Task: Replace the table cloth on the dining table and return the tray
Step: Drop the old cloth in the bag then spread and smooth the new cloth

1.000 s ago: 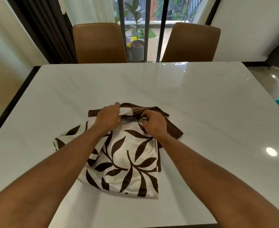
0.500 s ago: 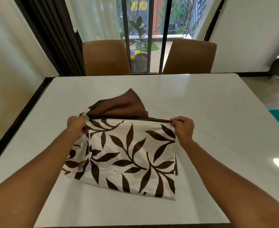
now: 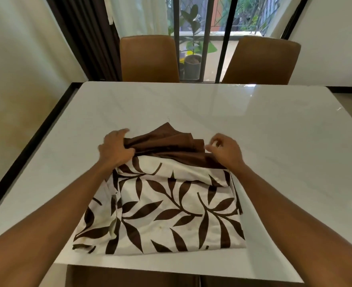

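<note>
A folded table cloth (image 3: 171, 212), white with brown leaf prints and a plain brown border, lies on the near middle of the white glossy dining table (image 3: 253, 131). Its brown layers bunch up along the far edge. My left hand (image 3: 117, 150) grips those brown folds at the far left corner. At the far right corner my right hand (image 3: 224, 151) rests on the cloth with fingers curled and pinching loosely; whether it holds a fold is unclear. No tray is in view.
Two brown chairs (image 3: 149, 59) (image 3: 262, 61) stand at the table's far side before a barred window with a potted plant (image 3: 192, 59). A dark curtain (image 3: 88, 34) hangs at the back left. The table's black left edge (image 3: 32, 135) borders a cream floor.
The cloth was opened wider a moment ago. Both hands have since moved from the printed layer's top corners to the brown folds behind it, and my view has tilted up.
</note>
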Tool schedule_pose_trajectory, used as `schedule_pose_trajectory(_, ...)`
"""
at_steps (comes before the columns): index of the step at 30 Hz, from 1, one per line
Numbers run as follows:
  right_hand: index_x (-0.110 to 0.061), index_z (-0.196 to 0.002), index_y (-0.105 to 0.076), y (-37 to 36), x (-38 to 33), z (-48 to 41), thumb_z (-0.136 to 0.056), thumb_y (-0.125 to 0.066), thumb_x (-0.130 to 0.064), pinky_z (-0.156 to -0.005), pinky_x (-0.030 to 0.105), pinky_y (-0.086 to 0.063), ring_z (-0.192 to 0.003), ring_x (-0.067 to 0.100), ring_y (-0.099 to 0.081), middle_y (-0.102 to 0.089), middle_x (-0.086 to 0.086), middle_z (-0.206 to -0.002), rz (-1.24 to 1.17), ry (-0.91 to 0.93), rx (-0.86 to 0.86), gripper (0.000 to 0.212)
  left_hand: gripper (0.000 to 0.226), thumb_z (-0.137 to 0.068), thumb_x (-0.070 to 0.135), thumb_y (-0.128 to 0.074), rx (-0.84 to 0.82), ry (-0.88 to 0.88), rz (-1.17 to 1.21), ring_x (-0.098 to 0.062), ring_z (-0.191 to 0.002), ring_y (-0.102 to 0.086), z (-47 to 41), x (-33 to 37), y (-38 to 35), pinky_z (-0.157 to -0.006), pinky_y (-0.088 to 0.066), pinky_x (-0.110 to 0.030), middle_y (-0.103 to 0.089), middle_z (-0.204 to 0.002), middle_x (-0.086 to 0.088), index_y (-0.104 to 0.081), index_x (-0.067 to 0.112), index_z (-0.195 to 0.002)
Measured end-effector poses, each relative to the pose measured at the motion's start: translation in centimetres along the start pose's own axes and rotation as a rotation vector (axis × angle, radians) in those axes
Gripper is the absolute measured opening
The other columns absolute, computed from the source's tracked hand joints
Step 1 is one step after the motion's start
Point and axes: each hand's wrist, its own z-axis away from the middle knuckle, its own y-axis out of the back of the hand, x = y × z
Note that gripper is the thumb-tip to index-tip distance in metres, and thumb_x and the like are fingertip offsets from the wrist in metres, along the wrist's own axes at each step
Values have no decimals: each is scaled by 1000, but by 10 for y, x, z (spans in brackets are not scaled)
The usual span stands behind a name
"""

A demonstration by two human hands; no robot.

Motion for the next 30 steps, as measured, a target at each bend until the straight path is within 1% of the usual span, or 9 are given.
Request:
schedule_pose_trajectory(3,-37,-95,-68,-26,-13,-17,-78,-74,-53,-85,36,-51,-98,15,-63,-66,-13,-102,193,-7,-314,24,79,-74,57,-57,-85,-311,-21,-29,-140,-37,-17,31,-18,-111,-32,-55,-46,-149,-4,-41,32,-147)
schedule_pose_trajectory(5,-34,-125,-59,-42,-16,-23,-79,-69,-64,-94,43,-51,-112,22,-62,-64,-5,-121,237,-69,-356,57,82,-80,64,-58,-153,-338,-175,-31,-139,-37,-34,50,-32,-109,-31,-58,-44,-151,-5,-31,33,-151)
schedule_pose_trajectory(11,-25,-155,-27,-53,-21,-56,-73,-70,-74,-108,48,-42,-134,34,-49,-44,7,-154,236,-278,-452,105,18,-93,27,-54,-206,-385,-225,-28,-94,-62,-63,65,-53,-79,-49,-40,-68,-105,-4,-64,24,-108)
schedule_pose_trajectory(18,-32,-158,-25,-30,-15,-70,-72,-76,-70,-115,48,-36,-144,33,-37,-31,4,-163,396,-248,-748,108,30,-99,31,-48,140,159,321,-40,-110,-60,-110,49,-27,-94,-47,-45,-66,-120,-16,-65,16,-120)
schedule_pose_trajectory(20,-30,-152,-38,-27,-13,-68,-72,-78,-68,-110,45,-41,-139,31,-43,-42,2,-154,416,-229,-747,97,33,-101,33,-45,185,293,285,-39,-118,-54,-112,41,-28,-100,-41,-49,-61,-127,-15,-58,17,-126)
schedule_pose_trajectory(23,-26,-101,-73,-25,-10,-71,-81,-78,-49,-93,40,-53,-110,26,-62,-68,-2,-109,365,-128,-649,30,54,-98,46,-51,143,375,206,-39,-133,-40,-109,31,-34,-107,-33,-55,-49,-142,-15,-42,18,-143)
schedule_pose_trajectory(25,-28,-78,-71,-21,-10,-72,-83,-75,-43,-79,35,-53,-92,22,-64,-70,-5,-89,305,-105,-446,17,69,-93,49,-59,191,218,156,-40,-137,-36,-104,23,-38,-112,-33,-55,-45,-146,-17,-35,16,-148)
schedule_pose_trajectory(28,-33,-77,-71,-9,-20,-65,-84,-71,-40,-73,30,-46,-83,17,-62,-68,-8,-86,234,-51,-42,10,62,-91,42,-61,333,-199,23,-38,-139,-35,-91,20,-46,-116,-30,-52,-47,-145,-14,-42,18,-145)
schedule_pose_trajectory(30,-27,-67,-69,3,-25,-58,-84,-70,-32,-70,30,-46,-76,16,-59,-66,-7,-76,-2,-22,-33,18,53,-92,40,-59,301,-355,15,-36,-141,-33,-83,29,-50,-115,-29,-53,-47,-146,-11,-49,23,-142)
